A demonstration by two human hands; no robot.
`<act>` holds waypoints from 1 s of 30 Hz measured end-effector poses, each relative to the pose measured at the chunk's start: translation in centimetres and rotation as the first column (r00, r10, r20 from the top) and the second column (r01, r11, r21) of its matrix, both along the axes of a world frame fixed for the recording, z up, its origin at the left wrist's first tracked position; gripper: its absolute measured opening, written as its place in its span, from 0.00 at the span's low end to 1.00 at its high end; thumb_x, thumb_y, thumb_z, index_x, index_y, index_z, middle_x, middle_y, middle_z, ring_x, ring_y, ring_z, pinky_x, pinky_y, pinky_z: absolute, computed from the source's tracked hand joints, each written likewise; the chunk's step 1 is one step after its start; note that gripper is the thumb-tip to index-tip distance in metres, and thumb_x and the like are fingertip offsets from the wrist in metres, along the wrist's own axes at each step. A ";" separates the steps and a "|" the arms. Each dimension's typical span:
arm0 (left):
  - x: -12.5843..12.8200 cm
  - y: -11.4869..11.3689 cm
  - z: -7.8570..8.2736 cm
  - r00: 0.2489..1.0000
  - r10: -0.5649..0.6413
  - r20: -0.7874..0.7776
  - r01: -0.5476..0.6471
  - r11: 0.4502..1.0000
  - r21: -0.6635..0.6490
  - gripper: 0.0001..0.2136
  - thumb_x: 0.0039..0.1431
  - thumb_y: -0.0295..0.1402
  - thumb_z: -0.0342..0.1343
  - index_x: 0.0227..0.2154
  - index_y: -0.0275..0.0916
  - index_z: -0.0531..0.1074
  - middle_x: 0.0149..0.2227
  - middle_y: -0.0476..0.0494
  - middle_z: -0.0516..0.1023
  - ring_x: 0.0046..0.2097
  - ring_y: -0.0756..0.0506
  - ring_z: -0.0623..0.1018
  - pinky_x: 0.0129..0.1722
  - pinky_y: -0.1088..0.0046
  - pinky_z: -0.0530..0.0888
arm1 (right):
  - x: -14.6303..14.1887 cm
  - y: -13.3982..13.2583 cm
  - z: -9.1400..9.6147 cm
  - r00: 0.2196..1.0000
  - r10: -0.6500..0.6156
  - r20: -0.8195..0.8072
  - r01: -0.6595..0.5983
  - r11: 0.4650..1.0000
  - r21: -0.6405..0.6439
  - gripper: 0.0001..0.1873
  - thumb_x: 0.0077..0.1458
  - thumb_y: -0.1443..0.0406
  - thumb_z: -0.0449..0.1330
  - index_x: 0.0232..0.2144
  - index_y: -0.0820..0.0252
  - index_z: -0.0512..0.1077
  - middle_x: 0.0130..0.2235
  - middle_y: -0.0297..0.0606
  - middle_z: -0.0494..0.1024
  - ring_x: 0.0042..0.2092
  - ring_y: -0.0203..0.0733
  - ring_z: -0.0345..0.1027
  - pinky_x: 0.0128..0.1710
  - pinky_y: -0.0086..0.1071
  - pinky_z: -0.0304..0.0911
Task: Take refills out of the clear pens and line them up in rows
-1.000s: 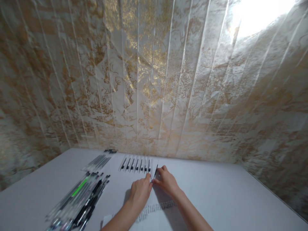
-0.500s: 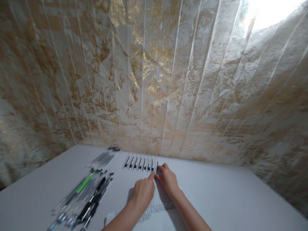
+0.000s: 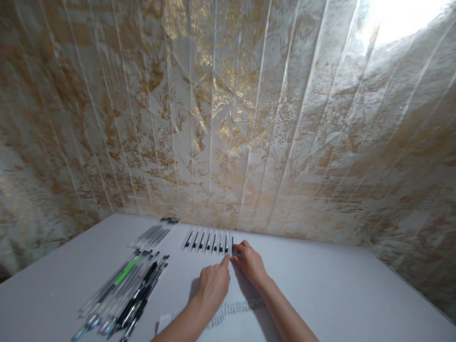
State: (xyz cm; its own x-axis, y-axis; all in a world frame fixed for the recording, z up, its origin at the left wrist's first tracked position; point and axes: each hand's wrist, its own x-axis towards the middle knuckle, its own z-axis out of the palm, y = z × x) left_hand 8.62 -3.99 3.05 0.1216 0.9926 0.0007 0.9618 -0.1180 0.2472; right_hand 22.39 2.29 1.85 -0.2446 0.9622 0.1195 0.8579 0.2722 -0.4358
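Observation:
A row of clear pen parts (image 3: 208, 241), each with a thin black stick and a small black piece, lies toward the far edge of the table. My left hand (image 3: 213, 280) points with its index finger stretched out, the tip at the lower end of the row's right part; its other fingers are curled. At the right end of the row, my right hand (image 3: 249, 261) has its fingertips closed at a thin black stick (image 3: 232, 244). Its exact grip is too small to make out clearly.
Many pens (image 3: 124, 294), one bright green, lie bunched at left. Behind them are thin grey rods (image 3: 153, 236) and small black pieces (image 3: 169, 220). A sheet with dark marks (image 3: 235, 308) lies under my forearms. A gold-patterned curtain (image 3: 228, 118) hangs behind the white table (image 3: 338, 285).
My hands stay nearly in place; the black stick at the right fingers has shifted very slightly. The row and the pens look the same.

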 end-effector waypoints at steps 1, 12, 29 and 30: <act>0.0 0.0 0.0 1.000 -0.001 0.005 0.001 1.000 0.002 0.23 0.63 0.25 0.41 0.61 0.37 0.62 0.37 0.31 0.82 0.41 0.35 0.81 0.40 0.62 0.74 | 0.0 0.1 0.0 1.000 -0.006 0.000 0.006 1.000 0.005 0.13 0.55 0.65 0.59 0.43 0.54 0.74 0.42 0.36 0.73 0.40 0.39 0.71 0.36 0.26 0.57; 0.0 0.3 -0.6 0.996 0.012 0.090 -0.011 1.000 -0.008 0.23 0.62 0.25 0.41 0.60 0.35 0.63 0.37 0.27 0.81 0.41 0.32 0.80 0.40 0.58 0.72 | -0.4 -0.3 -0.1 0.999 -0.038 -0.001 0.038 0.999 0.033 0.12 0.56 0.63 0.59 0.43 0.56 0.75 0.42 0.36 0.73 0.40 0.38 0.71 0.35 0.25 0.57; -0.7 2.1 -0.1 0.249 0.061 0.967 -0.076 0.996 -0.043 0.23 0.57 0.35 0.43 0.55 0.35 0.63 0.51 0.33 0.75 0.47 0.45 0.78 0.43 0.71 0.74 | 0.7 -1.6 0.9 0.879 0.082 -0.469 -0.038 0.994 0.104 0.12 0.56 0.64 0.52 0.43 0.58 0.69 0.36 0.33 0.75 0.25 0.34 0.61 0.31 0.28 0.60; -0.8 2.1 0.0 0.169 0.060 0.984 -0.070 0.996 -0.049 0.25 0.56 0.36 0.44 0.56 0.35 0.62 0.54 0.32 0.73 0.50 0.45 0.77 0.45 0.70 0.73 | 0.6 -2.1 1.5 0.870 0.115 -0.479 -0.072 0.992 0.107 0.11 0.56 0.65 0.53 0.41 0.57 0.69 0.35 0.32 0.75 0.25 0.33 0.61 0.31 0.27 0.60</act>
